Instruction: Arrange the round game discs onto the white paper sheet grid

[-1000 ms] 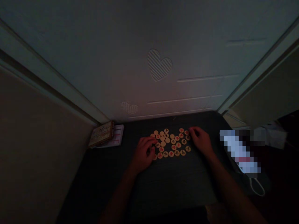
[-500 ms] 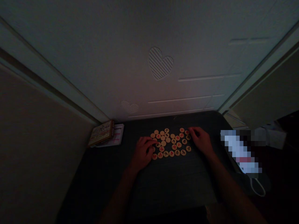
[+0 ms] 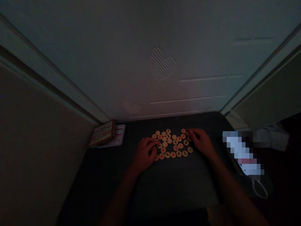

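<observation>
Round wooden Chinese chess pieces (image 3: 167, 154) lie flat in a loose cluster on the dark table. Some carry red characters, some black, and several show a blank side. On the cluster's left edge rests my left hand (image 3: 145, 152), fingers apart, its index fingertip at a black-marked piece (image 3: 159, 145). It hides part of the pieces beneath it. My right hand (image 3: 199, 140) is at the upper right corner, thumb and forefinger spread, covering a couple of pieces beside a red-marked piece (image 3: 183, 131). Neither hand has a piece lifted.
At the table's back left, a decorated box (image 3: 102, 134) lies on a white and pink tray-like item (image 3: 117, 138). A pale panel with embossed hearts (image 3: 163, 63) rises behind the table (image 3: 174, 185). A blurred-out bright object (image 3: 243, 153) with a white cord loop is at right.
My right hand has shifted slightly left, its fingers now over the upper right pieces. My left forefinger has moved a little further right. The layout of pieces looks the same.
</observation>
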`<state>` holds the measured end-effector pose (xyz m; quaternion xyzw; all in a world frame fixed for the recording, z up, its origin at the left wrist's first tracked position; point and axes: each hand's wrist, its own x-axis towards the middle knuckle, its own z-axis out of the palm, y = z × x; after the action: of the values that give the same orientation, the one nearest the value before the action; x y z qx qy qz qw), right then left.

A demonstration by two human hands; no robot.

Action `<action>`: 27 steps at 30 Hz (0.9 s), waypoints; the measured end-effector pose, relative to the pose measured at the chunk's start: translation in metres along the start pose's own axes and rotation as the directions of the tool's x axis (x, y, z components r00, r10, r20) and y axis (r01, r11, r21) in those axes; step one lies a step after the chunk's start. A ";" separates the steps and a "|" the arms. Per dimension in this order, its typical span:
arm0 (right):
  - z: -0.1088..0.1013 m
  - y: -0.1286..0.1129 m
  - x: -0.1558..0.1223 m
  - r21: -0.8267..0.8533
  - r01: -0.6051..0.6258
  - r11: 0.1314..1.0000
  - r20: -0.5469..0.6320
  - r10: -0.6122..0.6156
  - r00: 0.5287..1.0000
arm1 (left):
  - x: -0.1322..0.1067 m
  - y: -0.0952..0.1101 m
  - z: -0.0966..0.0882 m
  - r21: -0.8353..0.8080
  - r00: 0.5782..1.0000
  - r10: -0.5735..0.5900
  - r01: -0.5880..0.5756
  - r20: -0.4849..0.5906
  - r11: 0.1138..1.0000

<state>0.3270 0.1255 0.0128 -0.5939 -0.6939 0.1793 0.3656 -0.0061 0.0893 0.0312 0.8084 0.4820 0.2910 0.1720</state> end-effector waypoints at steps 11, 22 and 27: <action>-0.003 -0.005 -0.002 -0.001 -0.017 1.000 0.012 0.017 1.000 | -0.001 0.000 0.001 -0.002 1.000 -0.015 0.015 0.007 1.000; -0.002 -0.003 -0.004 0.001 -0.058 0.998 0.007 0.058 0.998 | -0.001 0.000 0.001 -0.025 1.000 0.000 0.000 -0.005 1.000; -0.004 -0.006 -0.005 -0.003 -0.069 0.998 0.023 0.069 0.997 | -0.001 0.000 0.001 -0.051 1.000 -0.004 0.004 -0.002 0.999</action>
<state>0.3260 0.1186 0.0179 -0.6158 -0.6773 0.1981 0.3505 -0.0065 0.0884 0.0300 0.8024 0.4762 0.3038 0.1924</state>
